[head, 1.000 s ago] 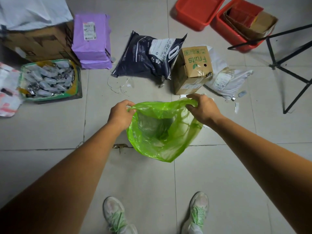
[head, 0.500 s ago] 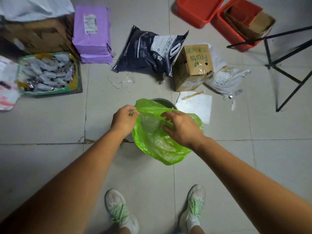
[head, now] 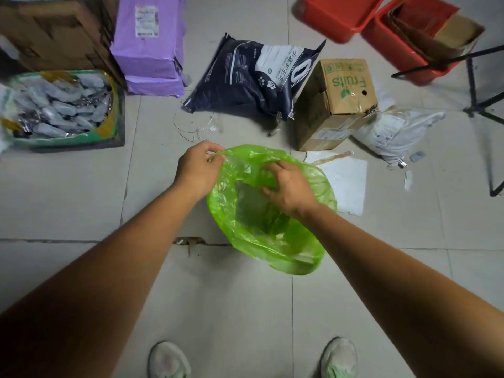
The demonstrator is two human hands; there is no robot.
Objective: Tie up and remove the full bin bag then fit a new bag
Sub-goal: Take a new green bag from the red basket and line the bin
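Note:
A thin green bin bag [head: 297, 249] hangs open in front of me above the tiled floor. My left hand [head: 197, 170] pinches the bag's rim at its left edge. My right hand [head: 289, 188] reaches into the mouth of the bag with fingers spread, touching the inner film near the far rim. The bag drapes over something dark and round below it, most of which is hidden by the plastic. A grey shape shows through the film inside.
A cardboard fruits box [head: 334, 102], a dark pet-food sack [head: 253, 80] and purple parcels [head: 150, 45] lie beyond the bag. A white sheet [head: 346, 181] lies at right. Red tubs [head: 341, 15] and a black metal stand [head: 480, 105] are at far right. My shoes [head: 169, 361] are below.
My right hand left the bag's right rim and moved leftward into the bag's mouth. The bag dropped lower, and the white sheet beside it came into view.

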